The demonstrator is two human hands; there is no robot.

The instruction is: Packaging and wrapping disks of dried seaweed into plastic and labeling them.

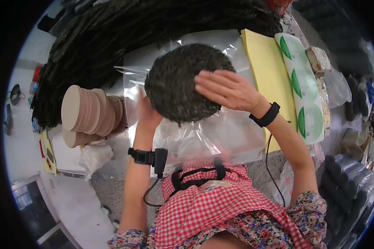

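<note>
A round, dark cake that looks like dried seaweed (180, 84) is over clear plastic bags (187, 140) in front of me. My left hand (148, 109) is at the cake's lower left edge, blurred, with its fingers partly hidden. Flat against the right part of the cake lies my right hand (229, 90), its fingers straight and close together. Both wrists wear black straps with cables.
Pale round discs (90, 109) are stacked at the left, near a crumpled plastic bag (95, 155). To the right lie yellow paper sheets (268, 77) and a strip of green-and-white labels (302, 90). A large dark seaweed heap (90, 53) fills the back; a worn block (318, 59) sits right.
</note>
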